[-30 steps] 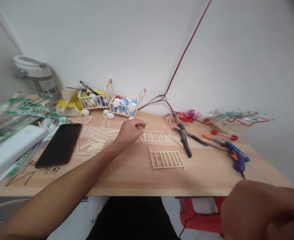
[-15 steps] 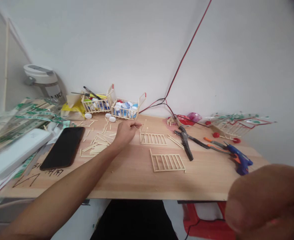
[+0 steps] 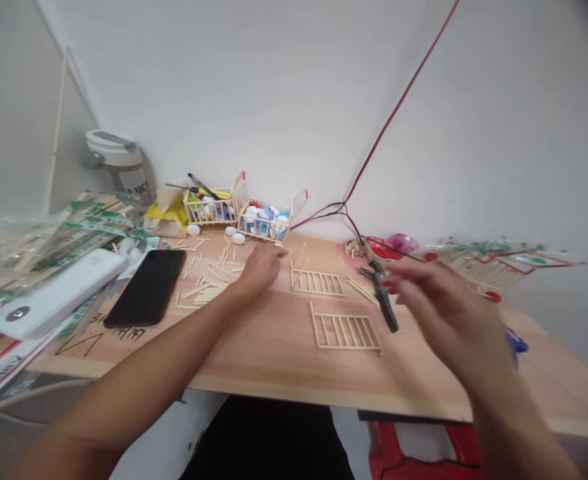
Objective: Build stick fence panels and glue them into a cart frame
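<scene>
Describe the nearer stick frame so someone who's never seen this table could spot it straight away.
On the wooden table, look between the black phone and the black-handled tool to its right. There, find the nearer frame, a ladder of thin sticks; it lies closer to the table's front edge than the similar farther frame.

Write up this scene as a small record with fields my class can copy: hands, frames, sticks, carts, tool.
Left hand: beside the far frame; whether it holds anything is unclear
Right hand: blurred, in front of the black tool; contact unclear
Near frame: on the table, closer to its front edge
Loose sticks: scattered between phone and left hand
Carts: left cart and right cart, both loaded, near the wall
</scene>
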